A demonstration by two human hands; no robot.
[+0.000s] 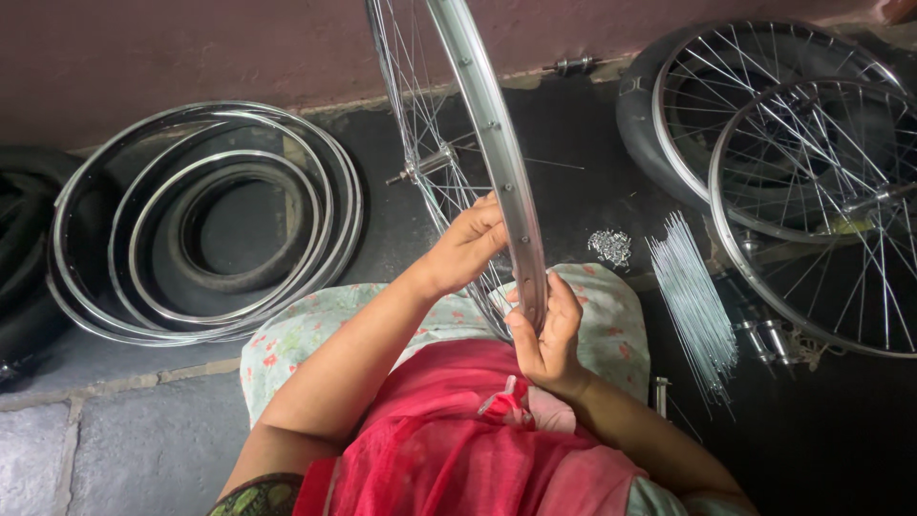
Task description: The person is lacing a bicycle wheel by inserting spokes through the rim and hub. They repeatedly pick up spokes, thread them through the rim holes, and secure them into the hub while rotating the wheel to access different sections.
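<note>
A dull maroon wall (191,48) runs across twelve o'clock. Below it lies a dark floor (592,143), almost black toward three o'clock. At seven o'clock, grey stone paving slabs (124,449) show pale joints. Light is dim and even.

From my head camera, the dark floor (573,124) meets a pinkish wall. On it at left lie nested bare rims (205,225) ringing a black tyre (244,225), with more tyres (19,248) at the edge. At right, a bundle of loose spokes (693,301) lies beside a small heap of nipples (611,246), near two spoked wheels (812,191) overlapping.
</note>
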